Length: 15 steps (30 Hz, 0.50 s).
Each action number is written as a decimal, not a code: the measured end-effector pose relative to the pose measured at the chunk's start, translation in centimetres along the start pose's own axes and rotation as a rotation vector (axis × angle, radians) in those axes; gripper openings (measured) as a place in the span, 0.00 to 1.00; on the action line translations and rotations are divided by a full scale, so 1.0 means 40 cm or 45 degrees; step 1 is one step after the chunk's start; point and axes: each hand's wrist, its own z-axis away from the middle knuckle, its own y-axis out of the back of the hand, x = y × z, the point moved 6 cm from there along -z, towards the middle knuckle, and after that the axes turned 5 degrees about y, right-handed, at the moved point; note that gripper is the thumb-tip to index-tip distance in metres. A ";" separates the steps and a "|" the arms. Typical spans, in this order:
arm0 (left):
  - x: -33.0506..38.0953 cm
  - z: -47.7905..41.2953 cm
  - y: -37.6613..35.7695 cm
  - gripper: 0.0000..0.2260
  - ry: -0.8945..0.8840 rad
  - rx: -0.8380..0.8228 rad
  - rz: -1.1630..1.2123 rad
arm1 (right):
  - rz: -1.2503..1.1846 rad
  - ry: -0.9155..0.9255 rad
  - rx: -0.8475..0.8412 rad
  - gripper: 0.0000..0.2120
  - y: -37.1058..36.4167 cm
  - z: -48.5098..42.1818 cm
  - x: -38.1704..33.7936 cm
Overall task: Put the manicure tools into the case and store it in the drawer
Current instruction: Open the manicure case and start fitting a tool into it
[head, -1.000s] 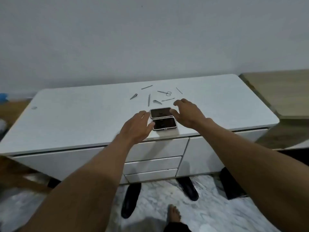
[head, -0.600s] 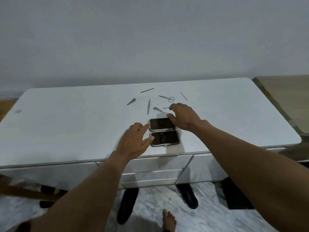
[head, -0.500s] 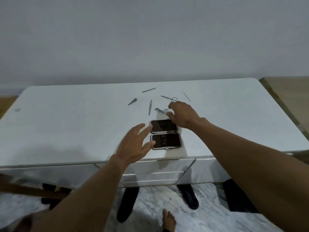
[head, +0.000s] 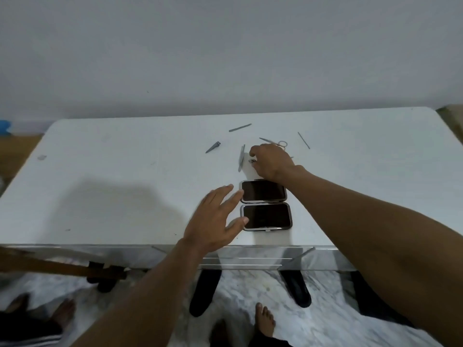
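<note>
Now, the right grip (head: 271,162) pinches a small tool (head: 251,161) beyond the open case (head: 265,216) on the counter (head: 125,184); the left grip (head: 215,219), spread and empty, is beside the case. A shallow pinch could let thin metal slip.

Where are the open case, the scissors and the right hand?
open case (head: 266,216): head view, dark lining of the near half.
scissors (head: 269,141): head view, on the blades.
right hand (head: 271,162): head view, back of the hand.
</note>
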 end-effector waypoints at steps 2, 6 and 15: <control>0.004 -0.007 0.003 0.28 -0.029 0.015 -0.005 | -0.048 -0.032 0.029 0.13 0.005 -0.001 0.003; 0.003 -0.008 0.013 0.28 -0.075 0.055 -0.018 | -0.227 -0.166 0.156 0.12 0.024 0.024 0.005; -0.005 -0.017 0.018 0.30 -0.107 0.045 -0.010 | -0.974 -0.562 0.444 0.09 0.022 0.251 0.075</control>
